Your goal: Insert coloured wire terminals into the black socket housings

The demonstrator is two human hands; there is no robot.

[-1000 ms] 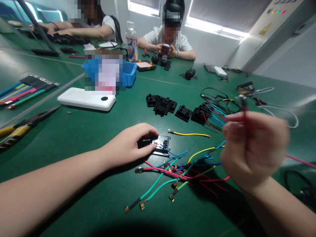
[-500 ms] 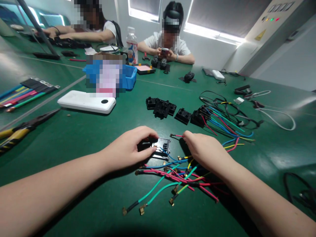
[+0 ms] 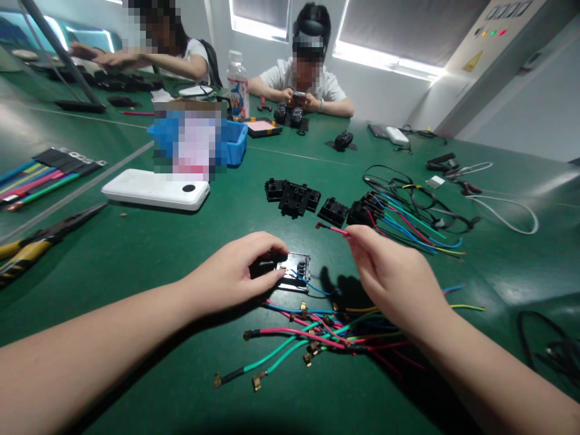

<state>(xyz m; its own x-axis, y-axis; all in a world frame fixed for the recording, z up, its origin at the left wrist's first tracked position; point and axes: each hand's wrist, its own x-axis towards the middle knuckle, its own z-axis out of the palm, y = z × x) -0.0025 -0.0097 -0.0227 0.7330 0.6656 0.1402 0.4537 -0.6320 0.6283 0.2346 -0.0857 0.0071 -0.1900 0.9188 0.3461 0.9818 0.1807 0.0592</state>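
Note:
My left hand grips the left side of a small black plastic housing on the green table, thumb and fingers at its edges. A thin blue wire runs out of the housing. Raised to the right of it, my right hand pinches a red wire whose dark metal terminal points left. Below both hands lies a loose pile of red, green, blue and yellow wires, among them a green wire with a brass terminal.
Black housings and a wired module lie ahead. At left are a white power bank, pliers, bundled wires and a blue bin. Two people sit across the table. Black cables lie at right.
My right hand has lifted the red wire up and slightly right, away from the pile. Several wires in the pile have shifted. My left hand has stayed on the housing.

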